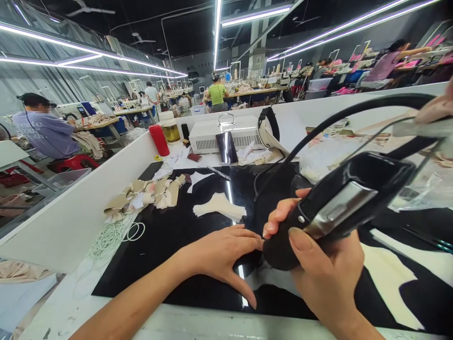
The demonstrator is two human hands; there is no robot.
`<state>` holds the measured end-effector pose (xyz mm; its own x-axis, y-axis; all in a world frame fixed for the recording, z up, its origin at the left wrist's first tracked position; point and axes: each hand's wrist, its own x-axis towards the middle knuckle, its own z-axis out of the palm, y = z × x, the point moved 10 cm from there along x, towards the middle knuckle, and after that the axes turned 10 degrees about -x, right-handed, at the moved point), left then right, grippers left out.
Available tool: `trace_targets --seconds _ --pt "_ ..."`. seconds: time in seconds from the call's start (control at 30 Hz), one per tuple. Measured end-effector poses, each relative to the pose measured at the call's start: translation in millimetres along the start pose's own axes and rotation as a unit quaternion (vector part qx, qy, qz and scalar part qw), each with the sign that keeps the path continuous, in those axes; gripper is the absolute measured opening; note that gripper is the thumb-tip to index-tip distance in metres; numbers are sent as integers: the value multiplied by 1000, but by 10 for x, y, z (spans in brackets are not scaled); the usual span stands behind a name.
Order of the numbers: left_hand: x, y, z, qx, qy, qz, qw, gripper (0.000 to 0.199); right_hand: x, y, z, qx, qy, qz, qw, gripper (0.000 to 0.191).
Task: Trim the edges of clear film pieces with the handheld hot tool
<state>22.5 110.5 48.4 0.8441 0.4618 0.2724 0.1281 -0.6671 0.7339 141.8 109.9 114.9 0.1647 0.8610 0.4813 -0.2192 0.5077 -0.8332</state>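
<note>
My right hand grips a black handheld corded tool with a silver strip on its side. A thick black cable arcs from its upper end. The tool's lower end is close to the fingertips of my left hand, which lies palm down with fingers stretched and thumb apart. Beneath both hands is a shiny black mat. A greyish piece shows between the hands, partly hidden by the right one. Just beyond my left hand lies a cream cut piece.
More cream pieces lie at right. Beige bundles and pale green cord sit at left. Behind are a phone, a vented white box, a red cylinder and plastic bags. Low white walls border the table.
</note>
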Motion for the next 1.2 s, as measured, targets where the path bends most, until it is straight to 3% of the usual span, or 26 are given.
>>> trace_targets --seconds 0.37,0.7,1.03,1.2 --pt "33 27 18 24 -13 1 1000 83 -74 -25 61 -30 -21 -13 999 26" --pt "52 74 12 12 -28 -19 999 89 -115 -46 146 14 -49 12 999 40" --pt "76 64 12 7 -20 -15 1000 86 -145 -15 180 -9 -22 13 1000 31" --pt "56 64 4 -11 -9 -2 1000 78 -50 -66 62 0 -5 11 1000 42"
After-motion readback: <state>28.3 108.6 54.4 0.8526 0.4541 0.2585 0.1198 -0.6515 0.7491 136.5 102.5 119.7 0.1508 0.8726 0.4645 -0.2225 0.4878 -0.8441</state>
